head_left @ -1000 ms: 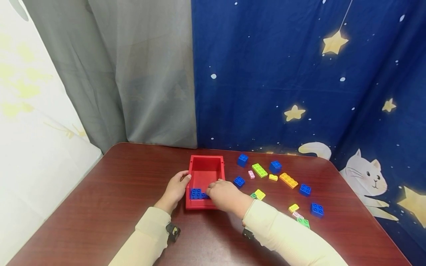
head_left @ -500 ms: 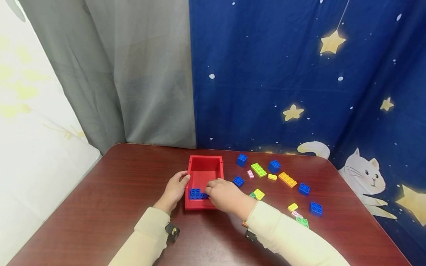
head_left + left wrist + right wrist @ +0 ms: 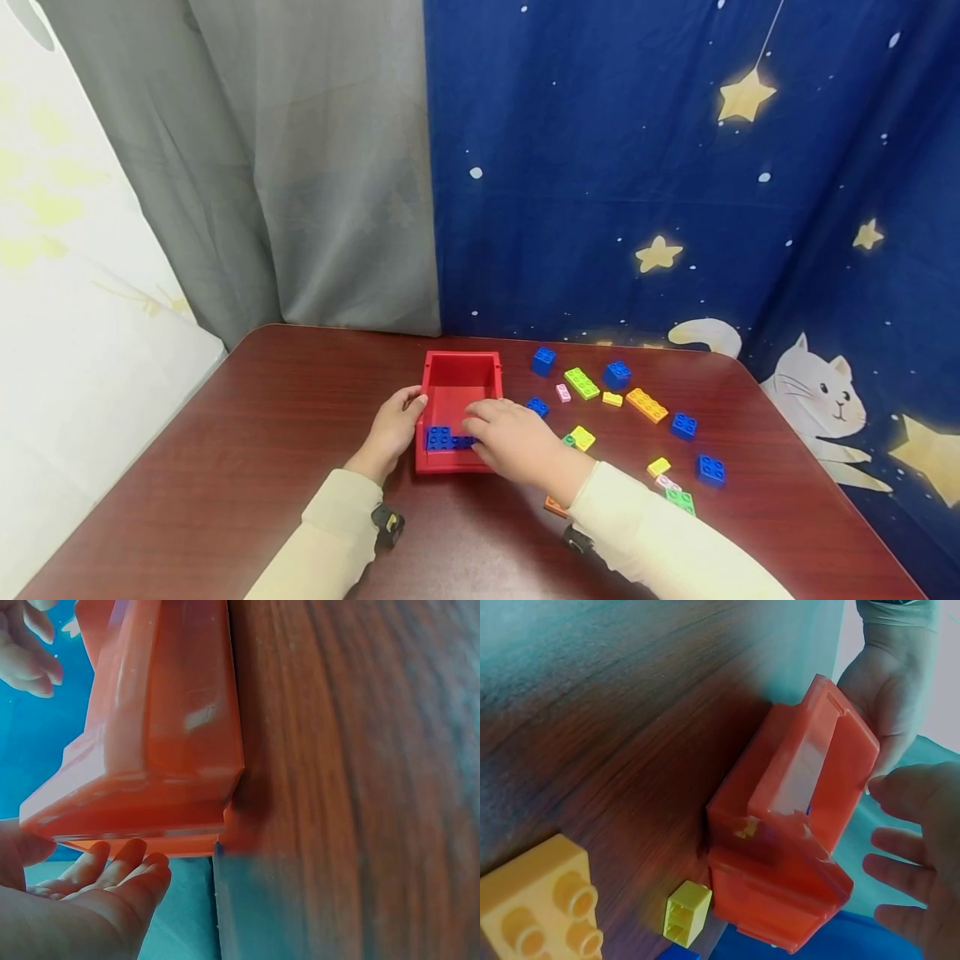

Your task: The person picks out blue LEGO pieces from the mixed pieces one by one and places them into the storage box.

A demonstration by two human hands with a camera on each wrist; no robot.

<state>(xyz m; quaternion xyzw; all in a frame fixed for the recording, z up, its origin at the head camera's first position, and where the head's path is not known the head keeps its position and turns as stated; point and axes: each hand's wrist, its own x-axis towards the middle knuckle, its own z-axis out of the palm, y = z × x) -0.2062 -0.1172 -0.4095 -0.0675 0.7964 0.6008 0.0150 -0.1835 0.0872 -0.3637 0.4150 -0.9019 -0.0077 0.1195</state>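
Observation:
A red plastic box (image 3: 459,467) stands on the table, its cavity facing up. Blue building bricks (image 3: 439,438) line its near end inside; the right part of that row is hidden behind my right hand. My left hand (image 3: 394,423) grips the box's left wall, the thumb at the rim and the fingers along the outside, as the left wrist view of the red box (image 3: 184,727) shows. Over the box's right side hovers my right hand (image 3: 517,440). In the right wrist view, the fingers (image 3: 904,877) are spread apart and hold nothing.
Loose bricks lie right of the box: blue (image 3: 684,426), lime (image 3: 582,383), orange (image 3: 647,405), yellow (image 3: 612,399), pink (image 3: 563,392) and green (image 3: 680,501). An orange brick (image 3: 556,507) sits by the right sleeve. Curtains (image 3: 352,208) hang behind the table.
The fingers of my right hand have spread and come up a little from the blue bricks. More of the blue row shows at its right. My left hand stays on the box.

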